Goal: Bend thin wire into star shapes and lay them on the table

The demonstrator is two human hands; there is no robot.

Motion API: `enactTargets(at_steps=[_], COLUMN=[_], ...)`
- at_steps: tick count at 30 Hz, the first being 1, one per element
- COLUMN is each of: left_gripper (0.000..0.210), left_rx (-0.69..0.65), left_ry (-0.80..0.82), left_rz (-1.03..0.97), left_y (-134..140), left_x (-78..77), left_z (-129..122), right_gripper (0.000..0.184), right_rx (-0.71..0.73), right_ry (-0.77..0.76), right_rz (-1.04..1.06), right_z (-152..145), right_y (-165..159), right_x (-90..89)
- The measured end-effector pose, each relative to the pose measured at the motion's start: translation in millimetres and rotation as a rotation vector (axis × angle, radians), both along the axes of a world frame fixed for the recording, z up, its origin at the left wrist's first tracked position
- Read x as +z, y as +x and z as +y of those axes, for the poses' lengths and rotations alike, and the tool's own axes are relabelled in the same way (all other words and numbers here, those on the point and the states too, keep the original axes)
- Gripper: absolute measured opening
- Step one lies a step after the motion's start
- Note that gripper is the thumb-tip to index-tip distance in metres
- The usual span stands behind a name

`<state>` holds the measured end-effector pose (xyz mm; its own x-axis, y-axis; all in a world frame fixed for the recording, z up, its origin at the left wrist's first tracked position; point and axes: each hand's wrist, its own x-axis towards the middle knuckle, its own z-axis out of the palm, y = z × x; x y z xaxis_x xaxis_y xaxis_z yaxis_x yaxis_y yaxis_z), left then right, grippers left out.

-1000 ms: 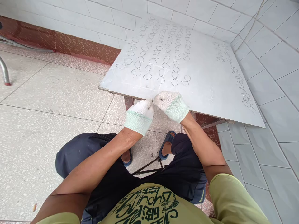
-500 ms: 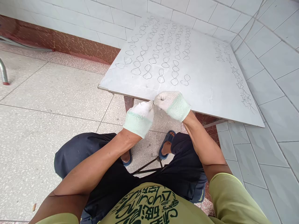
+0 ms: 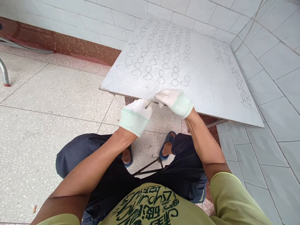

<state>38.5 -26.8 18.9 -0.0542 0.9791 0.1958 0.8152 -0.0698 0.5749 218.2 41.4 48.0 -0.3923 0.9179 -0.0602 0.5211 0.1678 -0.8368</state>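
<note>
My left hand [image 3: 136, 115], in a white knit glove with a pale green cuff, is closed in a pinch at the front edge of the white board [image 3: 206, 90]. Opposite it, my right hand [image 3: 175, 101] wears a matching glove and is also pinched, its fingertips a small gap from the left ones. Whatever lies between the fingertips is too thin to make out. Pale loose threads [image 3: 156, 113] hang below the fingers. Beyond my hands, rows of thin, dark, wire-like figure-eights [image 3: 161, 76] cover the board's left and middle; one figure-eight [image 3: 185, 81] sits apart near my right hand.
Star-shaped thin outlines [image 3: 239, 82] run along the board's right side. White tiled walls [image 3: 199, 12] border the board at the back and right. A metal tube leg [image 3: 4, 73] stands at far left. A dark thin-barred frame [image 3: 150, 165] is on the floor between my feet.
My hands have drawn slightly apart: the left moved a little left, the right slightly up and right. A gap now shows between the fingertips, and the pale threads are more visible.
</note>
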Motion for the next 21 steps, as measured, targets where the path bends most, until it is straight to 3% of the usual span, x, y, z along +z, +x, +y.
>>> enactTargets(at_steps=[4,8,12,16,21], left_gripper=[0.038,0.036,0.047,0.048,0.048], left_rx=[0.046,0.064,-0.003,-0.106,-0.047], left_ry=[0.005,0.007,0.044,0.052,0.03], left_rz=[0.086,0.084,0.087,0.164,0.1], left_y=[-1.5,-2.1,-8.3,-15.1,-8.4], left_x=[2.0,-0.6,0.9,1.5,-3.1], left_z=[0.5,3.9,7.4,11.7,11.5], right_gripper=[0.047,0.029,0.03,0.033,0.031], right_rx=[0.02,0.082,0.104,0.057,-0.033], right_ry=[-0.075,-0.027,0.029,0.026,0.022], right_rz=[0.107,-0.075,-0.126,-0.136,-0.132], right_z=[-2.3,-7.0,-11.1,-13.3,-13.5], right_y=[3.9,4.4,3.9,0.9,-4.2], right_x=[9.4,11.4,12.4,16.4,16.1])
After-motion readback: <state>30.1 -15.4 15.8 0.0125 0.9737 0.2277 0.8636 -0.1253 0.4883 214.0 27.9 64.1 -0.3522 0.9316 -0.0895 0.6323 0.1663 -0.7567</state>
